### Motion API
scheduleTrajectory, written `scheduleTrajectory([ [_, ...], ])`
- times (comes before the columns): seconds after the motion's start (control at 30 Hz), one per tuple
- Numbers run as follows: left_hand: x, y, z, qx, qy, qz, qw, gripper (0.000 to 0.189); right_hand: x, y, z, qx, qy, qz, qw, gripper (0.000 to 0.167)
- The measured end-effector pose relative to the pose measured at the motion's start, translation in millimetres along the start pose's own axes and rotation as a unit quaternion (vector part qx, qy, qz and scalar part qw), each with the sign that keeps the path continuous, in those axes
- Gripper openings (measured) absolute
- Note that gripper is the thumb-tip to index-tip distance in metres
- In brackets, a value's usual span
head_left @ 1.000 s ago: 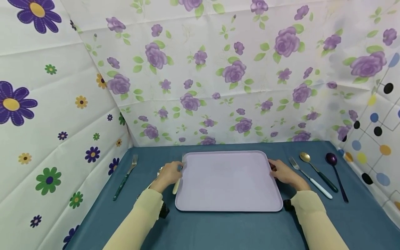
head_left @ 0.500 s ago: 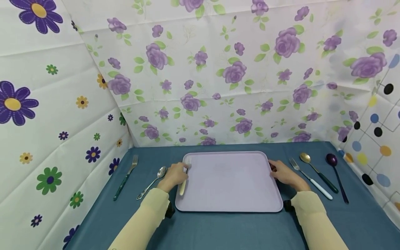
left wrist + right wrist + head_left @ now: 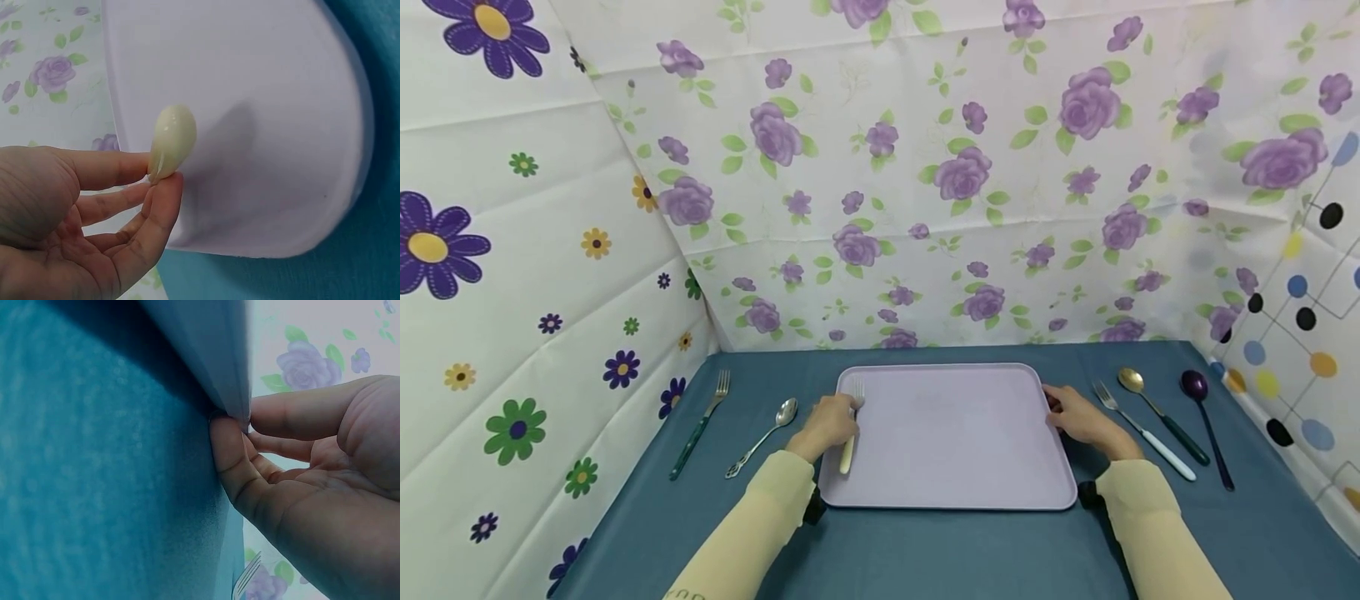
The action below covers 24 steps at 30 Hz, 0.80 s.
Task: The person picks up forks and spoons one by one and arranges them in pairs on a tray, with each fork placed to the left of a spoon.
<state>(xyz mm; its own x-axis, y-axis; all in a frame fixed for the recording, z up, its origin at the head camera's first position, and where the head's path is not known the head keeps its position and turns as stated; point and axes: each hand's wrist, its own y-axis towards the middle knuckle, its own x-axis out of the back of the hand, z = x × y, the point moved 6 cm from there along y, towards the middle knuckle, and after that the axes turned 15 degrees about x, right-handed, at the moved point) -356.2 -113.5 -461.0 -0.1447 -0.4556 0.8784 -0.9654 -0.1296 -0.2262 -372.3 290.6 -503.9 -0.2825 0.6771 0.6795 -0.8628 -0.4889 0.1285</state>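
My left hand (image 3: 833,423) pinches a fork (image 3: 847,457) with a cream handle over the left part of a pale lilac tray (image 3: 958,437). In the left wrist view, the rounded end of the fork's handle (image 3: 175,140) points at the camera between thumb and fingers, and a shadow falls on the tray beyond. On the other side my right hand (image 3: 1082,417) holds the tray's right edge. The right wrist view has the thumb and a finger (image 3: 228,440) pinching the tray's rim (image 3: 228,369), close against the blue cloth.
To the left lie a green-handled fork (image 3: 691,446) and a silver spoon (image 3: 786,412). Right of the tray are a white-handled fork (image 3: 1168,454), a gold spoon with green handle (image 3: 1187,442) and a dark purple spoon (image 3: 1195,384). Flowered sheets (image 3: 880,200) wall in the blue-covered table (image 3: 940,554).
My left hand has moved right with the cream-handled fork, from the tray's left edge to over its surface, uncovering the silver spoon. The right hand and the tray have stayed put.
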Motion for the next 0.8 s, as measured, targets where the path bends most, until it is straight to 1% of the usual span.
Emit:
scheduleTrajectory([
  [0.1,-1.1,-0.4,-0.7,-0.001,0.006,-0.001,1.0,0.049,0.4,0.5,1.0,0.005,-0.002,0.001,1.0,0.061],
  [0.3,-4.2,-2.3,-1.5,-0.001,-0.002,0.013,0.9999,0.048,0.6,-0.1,2.4,0.007,-0.003,0.0,1.0,0.061],
  [0.4,-5.6,-3.1,-2.1,-0.004,-0.001,0.015,0.9999,0.046,1.0,-0.6,2.6,0.01,-0.001,0.001,0.9999,0.061],
  [0.63,-5.9,-4.2,-3.7,-0.014,0.01,0.005,0.9998,0.043,2.6,0.1,1.3,0.009,-0.001,-0.003,1.0,0.06],
  [0.8,-6.2,-4.3,-3.5,-0.01,0.007,0.005,0.9999,0.037,0.5,-0.9,-2.3,-0.002,-0.002,-0.001,1.0,0.061],
])
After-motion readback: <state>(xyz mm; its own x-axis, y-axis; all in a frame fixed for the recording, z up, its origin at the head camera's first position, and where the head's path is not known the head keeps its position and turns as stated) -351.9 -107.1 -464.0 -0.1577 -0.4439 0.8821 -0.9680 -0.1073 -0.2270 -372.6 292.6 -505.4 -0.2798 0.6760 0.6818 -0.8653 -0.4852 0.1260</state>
